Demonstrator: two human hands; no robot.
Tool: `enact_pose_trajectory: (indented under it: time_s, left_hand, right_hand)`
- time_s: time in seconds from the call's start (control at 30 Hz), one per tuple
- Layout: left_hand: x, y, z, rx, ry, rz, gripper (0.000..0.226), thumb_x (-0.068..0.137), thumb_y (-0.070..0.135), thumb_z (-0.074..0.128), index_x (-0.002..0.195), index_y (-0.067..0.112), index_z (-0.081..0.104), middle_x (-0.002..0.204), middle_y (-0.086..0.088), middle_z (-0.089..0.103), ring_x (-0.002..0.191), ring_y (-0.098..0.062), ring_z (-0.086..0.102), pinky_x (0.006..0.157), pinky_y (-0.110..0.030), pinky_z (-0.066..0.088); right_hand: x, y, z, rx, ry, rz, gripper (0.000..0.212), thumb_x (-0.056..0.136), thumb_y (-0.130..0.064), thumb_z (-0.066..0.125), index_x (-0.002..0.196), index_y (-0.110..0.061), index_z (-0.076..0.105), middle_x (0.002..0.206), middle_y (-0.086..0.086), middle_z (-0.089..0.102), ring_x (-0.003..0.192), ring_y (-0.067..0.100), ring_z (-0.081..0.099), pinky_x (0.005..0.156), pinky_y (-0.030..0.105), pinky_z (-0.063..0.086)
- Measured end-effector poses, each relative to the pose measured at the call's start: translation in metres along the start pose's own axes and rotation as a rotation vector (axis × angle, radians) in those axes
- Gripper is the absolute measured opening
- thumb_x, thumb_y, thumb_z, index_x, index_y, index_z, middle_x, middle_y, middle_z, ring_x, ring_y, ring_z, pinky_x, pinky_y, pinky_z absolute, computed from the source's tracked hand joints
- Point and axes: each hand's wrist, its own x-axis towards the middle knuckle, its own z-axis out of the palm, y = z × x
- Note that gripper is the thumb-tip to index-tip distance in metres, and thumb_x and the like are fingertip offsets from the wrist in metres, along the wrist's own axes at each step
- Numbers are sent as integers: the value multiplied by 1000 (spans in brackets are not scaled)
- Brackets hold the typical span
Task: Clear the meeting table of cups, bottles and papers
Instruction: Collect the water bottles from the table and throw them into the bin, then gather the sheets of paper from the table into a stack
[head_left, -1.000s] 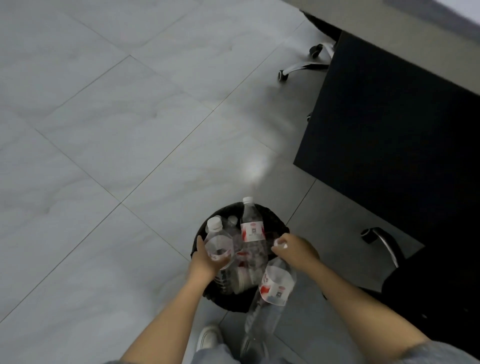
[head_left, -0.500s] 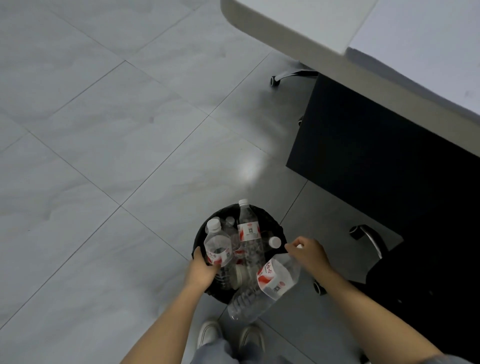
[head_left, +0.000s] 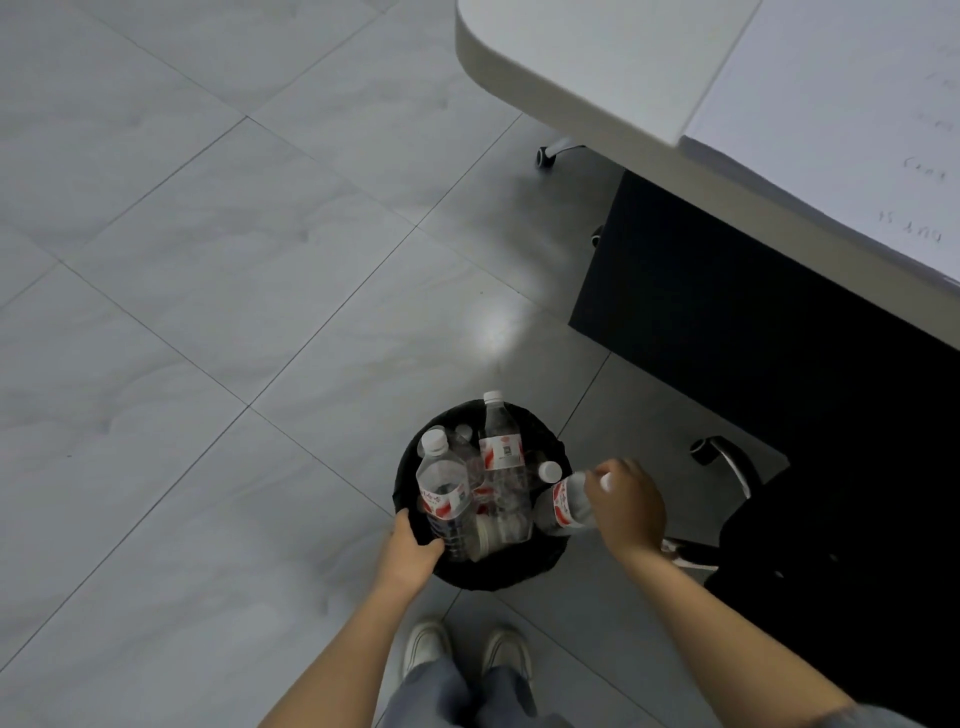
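Head view: person standing over a black bin (head_left: 498, 574) on the tiled floor (head_left: 208, 312), stuffing bottles in.

Left hand (head_left: 410, 551) has its grip clamped on the bin's near rim, thumb hooked inside, right next to a clear bottle with a red label (head_left: 441, 488) leaning up against that side. Right hand (head_left: 626, 506) has its grip closed around the neck end of another bottle (head_left: 563, 506), which is tilted over the bin's right edge with its bottom end pointing inward. A taller bottle (head_left: 500, 447) stands upright at the far side, poking above the rim, plus more bottles jammed between. White table (head_left: 597, 78) corner sits at top right with a sheet of paper (head_left: 857, 104) on it near the edge. White shoes (head_left: 467, 649) just below the bin.
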Motion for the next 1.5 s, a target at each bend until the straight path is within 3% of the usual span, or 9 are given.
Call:
enact_pose_trajectory:
  time_s: [0.23, 0.37, 0.63, 0.77, 0.9, 1.03, 1.2, 1.37, 1.5]
  left_hand:
    - [1, -3, -3, -36, 0, 17, 48, 84, 5, 56, 129, 5, 39, 120, -13, 56, 108, -31, 56, 87, -35, 48]
    - [2, -9, -5, -50, -11, -17, 57, 85, 8, 56, 137, 5, 32, 129, -15, 54, 112, -31, 55, 92, -36, 47]
    - [-52, 25, -22, 39, -8, -4, 48, 91, 4, 48, 137, 0, 32, 140, -19, 43, 126, -31, 43, 79, -21, 31]
    - [-96, 65, -43, 82, -8, 53, 44, 93, 7, 48, 134, -2, 35, 138, -19, 45, 114, -28, 48, 72, -18, 27]
    - [-136, 109, -68, 155, -8, 136, 54, 91, 14, 52, 139, 1, 30, 140, -18, 42, 126, -30, 44, 86, -26, 36]
    - [-177, 155, -85, 239, -17, 241, 46, 91, 16, 52, 132, 1, 38, 130, -20, 51, 110, -28, 53, 80, -25, 37]
    - [-243, 219, -95, 336, -61, 431, 52, 91, 24, 53, 137, 5, 38, 139, -16, 46, 124, -30, 47, 100, -31, 39]
    - [-297, 273, -75, 420, -88, 663, 44, 92, 23, 51, 132, 6, 43, 134, -16, 49, 120, -28, 49, 94, -29, 40]
    - [-360, 310, -29, 456, -161, 870, 39, 92, 23, 50, 127, 7, 47, 123, -12, 55, 98, -22, 56, 84, -30, 44]
  right_hand:
    - [-14, 4, 34, 28, -152, 89, 32, 93, -29, 52, 115, -6, 57, 123, 15, 52, 111, 32, 51, 87, 32, 40]
    - [-11, 4, 40, 167, -361, 148, 52, 94, -13, 44, 144, -13, 29, 143, 18, 29, 127, 34, 40, 97, 31, 37]
    - [-25, -2, -3, 145, -429, 182, 64, 93, -25, 51, 148, -20, 19, 151, 14, 16, 137, 31, 28, 106, 34, 34]
    - [-40, -12, -65, 151, -403, 184, 66, 91, -28, 54, 147, -18, 21, 148, 17, 21, 132, 34, 34, 107, 40, 38]
    - [-66, -26, -132, 165, -295, 131, 62, 92, -26, 52, 146, -15, 24, 145, 16, 32, 128, 32, 41, 103, 38, 41]
    - [-99, -41, -193, 175, -224, 115, 58, 94, -28, 50, 145, -17, 25, 146, 14, 26, 129, 30, 38, 101, 38, 42]
    - [-149, -41, -275, 195, -73, 69, 56, 93, -29, 48, 144, -18, 28, 147, 9, 29, 130, 24, 38, 99, 32, 43]
    - [-189, -23, -346, 202, 83, 26, 50, 93, -25, 47, 141, -17, 35, 142, 7, 36, 125, 21, 44, 94, 28, 44]
    - [-234, 29, -400, 223, 212, 87, 50, 93, -24, 48, 140, -18, 35, 143, 6, 35, 125, 21, 44, 96, 31, 44]
